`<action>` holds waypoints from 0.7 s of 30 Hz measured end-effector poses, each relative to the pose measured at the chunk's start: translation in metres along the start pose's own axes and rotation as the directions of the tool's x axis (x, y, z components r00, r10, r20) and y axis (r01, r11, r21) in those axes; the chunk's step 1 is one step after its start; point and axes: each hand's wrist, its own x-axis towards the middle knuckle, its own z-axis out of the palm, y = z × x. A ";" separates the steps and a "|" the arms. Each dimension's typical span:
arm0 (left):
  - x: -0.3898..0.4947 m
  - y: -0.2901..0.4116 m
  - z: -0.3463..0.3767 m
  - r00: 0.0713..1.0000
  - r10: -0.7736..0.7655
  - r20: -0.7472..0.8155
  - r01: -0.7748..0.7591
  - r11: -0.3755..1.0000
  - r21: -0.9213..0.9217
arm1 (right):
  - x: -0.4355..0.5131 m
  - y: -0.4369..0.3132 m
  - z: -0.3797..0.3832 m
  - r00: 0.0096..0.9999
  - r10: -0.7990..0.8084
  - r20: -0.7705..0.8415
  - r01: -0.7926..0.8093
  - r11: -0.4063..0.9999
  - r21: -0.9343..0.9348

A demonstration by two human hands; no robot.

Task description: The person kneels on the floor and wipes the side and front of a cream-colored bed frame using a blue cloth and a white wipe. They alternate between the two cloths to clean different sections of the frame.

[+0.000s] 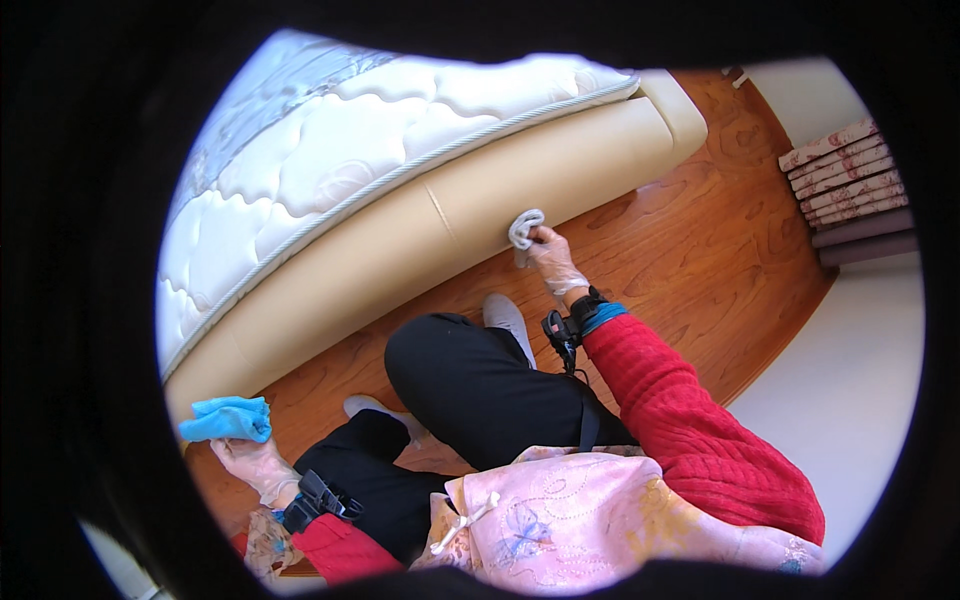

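In a clear thin glove, my right hand (553, 259) grips a folded grey-white cloth (525, 228) beside the lower edge of the beige padded bed frame (397, 247). Whether the cloth touches the frame cannot be told. At the lower left, my left hand (253, 463), gloved the same way, holds a folded blue cloth (229, 420) near the frame's left end. Above the frame lies a white quilted mattress (352, 135) with corded edging and a blue-grey patterned part.
Wood flooring (675, 232) runs between the bed and a pale wall (847, 330). Folded patterned fabric panels (847, 172) stand by the wall at the right. My shoes (508, 319) rest on the floor close to the bed. Crumpled patterned fabric (268, 541) lies at the lower left.
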 end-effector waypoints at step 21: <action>0.016 -0.016 0.011 0.993 -0.015 0.119 -0.009 0.980 0.199 | -0.019 0.007 -0.080 0.926 0.266 0.266 -0.242 0.963 -0.121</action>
